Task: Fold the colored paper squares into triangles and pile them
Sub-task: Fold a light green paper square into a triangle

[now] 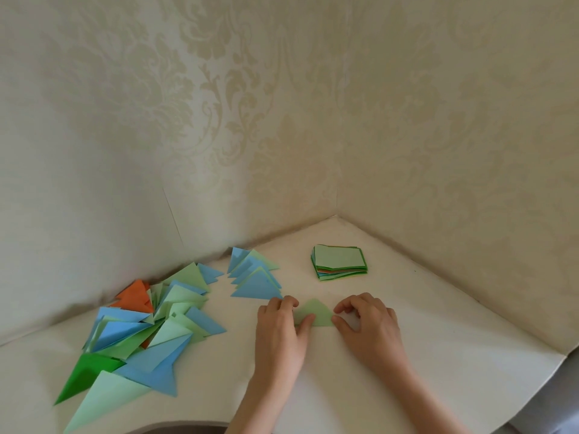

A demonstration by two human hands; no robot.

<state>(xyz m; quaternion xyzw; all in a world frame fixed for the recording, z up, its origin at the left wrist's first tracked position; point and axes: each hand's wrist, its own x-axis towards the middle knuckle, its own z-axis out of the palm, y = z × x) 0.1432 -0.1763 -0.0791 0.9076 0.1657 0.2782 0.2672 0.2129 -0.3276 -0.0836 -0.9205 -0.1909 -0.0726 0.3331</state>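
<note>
Both forearms reach in from the bottom edge, nearest the camera, and meet over a pale green folded triangle [314, 314] lying flat on the white table [438, 339]. The left hand [280, 324] covers the triangle's left corner, its thumb laid across the lower edge and pressing down; its fingers are loosely curled on the paper, not wrapped round it. The right hand [366, 321] sits at the right corner, thumb tip touching the lower right point, the other fingers arched and bent above the table just beside the paper. Whether they pinch the corner I cannot tell.

The step in hand looks like creasing: the square is already doubled into a triangle and the long edge is being flattened.

To the left, a small group of blue and green triangles [255, 277] lies just beyond the left hand, and a larger loose heap of triangles [144, 330] in blue, green and orange spreads further left toward the wall. Behind the right hand, well apart, rests the stack of unfolded squares [340, 263], green on top.

Next, I judge, the finished triangle needs lifting by one hand and carrying leftward onto a pile, then a fresh square taken from the stack.
</note>
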